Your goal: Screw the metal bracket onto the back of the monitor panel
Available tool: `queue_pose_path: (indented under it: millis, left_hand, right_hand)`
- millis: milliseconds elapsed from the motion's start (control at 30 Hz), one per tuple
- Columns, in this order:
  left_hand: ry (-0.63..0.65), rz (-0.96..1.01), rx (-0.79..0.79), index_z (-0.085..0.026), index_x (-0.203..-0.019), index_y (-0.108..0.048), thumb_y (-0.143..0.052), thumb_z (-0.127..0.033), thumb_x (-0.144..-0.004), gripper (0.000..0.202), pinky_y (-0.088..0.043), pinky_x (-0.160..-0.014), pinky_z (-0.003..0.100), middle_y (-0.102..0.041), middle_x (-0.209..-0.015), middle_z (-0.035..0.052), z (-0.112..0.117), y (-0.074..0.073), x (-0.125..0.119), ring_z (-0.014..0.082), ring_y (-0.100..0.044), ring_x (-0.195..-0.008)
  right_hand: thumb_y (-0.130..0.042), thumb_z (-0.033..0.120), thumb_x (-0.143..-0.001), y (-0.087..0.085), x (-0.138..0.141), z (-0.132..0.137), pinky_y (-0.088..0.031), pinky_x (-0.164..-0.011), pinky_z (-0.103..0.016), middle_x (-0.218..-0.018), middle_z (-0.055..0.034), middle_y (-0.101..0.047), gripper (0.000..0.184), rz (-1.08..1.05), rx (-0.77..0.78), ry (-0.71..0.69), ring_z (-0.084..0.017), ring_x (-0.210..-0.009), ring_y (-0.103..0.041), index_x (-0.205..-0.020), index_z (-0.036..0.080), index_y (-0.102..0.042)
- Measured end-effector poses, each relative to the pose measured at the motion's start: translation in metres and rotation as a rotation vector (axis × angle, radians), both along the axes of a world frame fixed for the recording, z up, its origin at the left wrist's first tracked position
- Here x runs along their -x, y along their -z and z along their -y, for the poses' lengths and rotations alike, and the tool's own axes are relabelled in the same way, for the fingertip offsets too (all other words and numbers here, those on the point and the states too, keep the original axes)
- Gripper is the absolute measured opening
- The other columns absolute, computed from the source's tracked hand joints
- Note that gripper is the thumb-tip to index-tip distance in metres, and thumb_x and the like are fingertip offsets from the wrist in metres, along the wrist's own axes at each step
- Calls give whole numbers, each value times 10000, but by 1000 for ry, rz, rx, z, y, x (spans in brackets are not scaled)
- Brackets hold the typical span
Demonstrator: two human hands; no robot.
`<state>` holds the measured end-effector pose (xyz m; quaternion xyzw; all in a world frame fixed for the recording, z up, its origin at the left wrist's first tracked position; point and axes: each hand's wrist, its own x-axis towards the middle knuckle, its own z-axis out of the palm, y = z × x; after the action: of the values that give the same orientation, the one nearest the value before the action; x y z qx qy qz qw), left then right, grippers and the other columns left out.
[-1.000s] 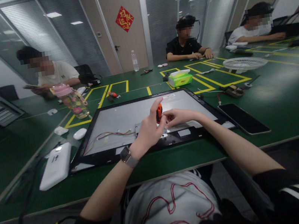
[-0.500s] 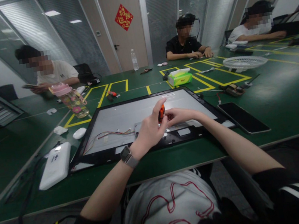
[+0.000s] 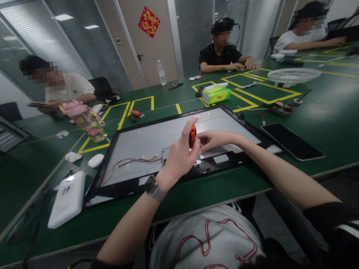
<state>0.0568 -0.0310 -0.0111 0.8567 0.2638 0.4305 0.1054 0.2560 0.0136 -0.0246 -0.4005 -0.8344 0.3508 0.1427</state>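
A flat display panel [image 3: 142, 136] with a black frame lies on the green table in front of me. Over its near middle, my left hand [image 3: 180, 156], with a watch on the wrist, is closed round a screwdriver [image 3: 193, 136] with an orange and black handle standing roughly upright. Its index finger points up past the handle, and the screwdriver's tip is hidden. Right beside it, my right hand [image 3: 216, 139] has its fingers curled together close to the tool; what they pinch is out of sight. A small grey metal box [image 3: 166, 153] with thin wires [image 3: 136, 161] sits left of my hands.
A smartphone [image 3: 292, 141] lies right of the panel. To the left are a white power bank [image 3: 67, 200], a white case [image 3: 96, 160] and a drink bottle [image 3: 87, 124]. Behind stand a tissue pack [image 3: 217, 94] and a white fan grille [image 3: 294, 74]. Several people sit across the table.
My left hand and the screwdriver handle have shifted very slightly to the left. My right hand stays in about the same place, and the panel has not moved.
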Motion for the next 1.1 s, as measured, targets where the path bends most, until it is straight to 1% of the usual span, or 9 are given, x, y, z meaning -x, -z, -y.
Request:
queue_pose_path:
  millis: [67,167,333,733,1100]
  left_hand:
    - [14,0,15,-238,-1416,-187,-455,-186,-895,588,-504,-689,293,-595,-941,45,0,-1,1,121,-556,-665]
    - [24,1,34,-238,-1418,-179,-448,-187,-901,585,-503,-686,290,-581,-886,26,0,-2,2,123,-565,-664]
    - [18,16,56,-239,-1417,-189,-450,-186,-901,581,-516,-696,305,-561,-825,9,0,-2,2,132,-577,-665]
    - [10,29,60,-239,-1416,-201,-466,-177,-891,592,-528,-705,316,-560,-823,14,-2,0,2,136,-584,-670]
    - [1,36,39,-240,-1417,-200,-468,-182,-887,597,-522,-716,307,-573,-891,33,-3,0,2,132,-579,-687]
  right_hand:
    - [-676,433,-731,-1,1,1,-378,-609,-241,-718,3,-535,386,0,18,11,-125,-653,-491,-933,113,-599]
    - [-680,445,-723,-2,1,2,-373,-603,-243,-710,6,-530,383,-5,34,15,-122,-643,-487,-902,115,-598]
    - [-683,434,-723,-2,0,2,-365,-594,-235,-714,8,-522,370,-5,34,13,-117,-641,-483,-906,125,-596]
    - [-690,457,-708,-2,1,2,-359,-590,-238,-703,11,-516,404,-15,30,13,-118,-635,-477,-917,122,-605]
    - [-696,466,-704,1,0,-1,-353,-583,-235,-693,14,-520,421,-27,25,8,-118,-633,-475,-936,127,-604]
